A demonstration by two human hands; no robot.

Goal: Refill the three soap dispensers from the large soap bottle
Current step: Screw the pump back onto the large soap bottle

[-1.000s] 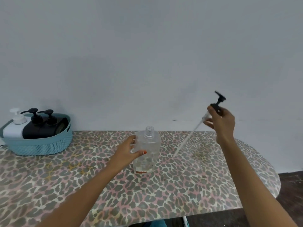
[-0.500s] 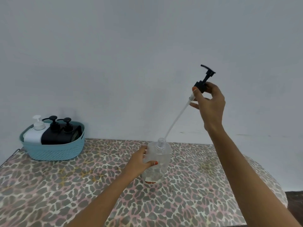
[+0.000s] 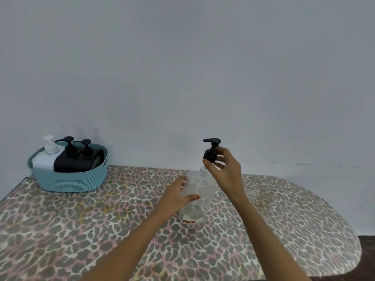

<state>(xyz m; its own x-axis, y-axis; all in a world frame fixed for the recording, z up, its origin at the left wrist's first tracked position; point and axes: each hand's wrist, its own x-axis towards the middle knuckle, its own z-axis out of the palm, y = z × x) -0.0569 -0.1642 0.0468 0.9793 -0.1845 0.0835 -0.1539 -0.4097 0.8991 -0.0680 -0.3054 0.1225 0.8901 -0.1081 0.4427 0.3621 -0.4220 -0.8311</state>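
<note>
left hand (image 3: 175,196) grips the clear bottle (image 3: 199,191), right hand (image 3: 227,171) pinches its unseated pump (image 3: 211,153); i can't tell if the three dispensers (image 3: 70,159) are refilled.

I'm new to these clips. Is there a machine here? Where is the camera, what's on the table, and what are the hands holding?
No machine: a person works with bare hands. The single camera sits on their head, looking forward and down, so both arms enter from the bottom. The left hand grips a clear bottle standing on the leopard-print table. The right hand pinches a black pump head just above the bottle's neck, not seated on it. At far left, by the wall, a teal basket holds a white dispenser and two black dispensers.
</note>
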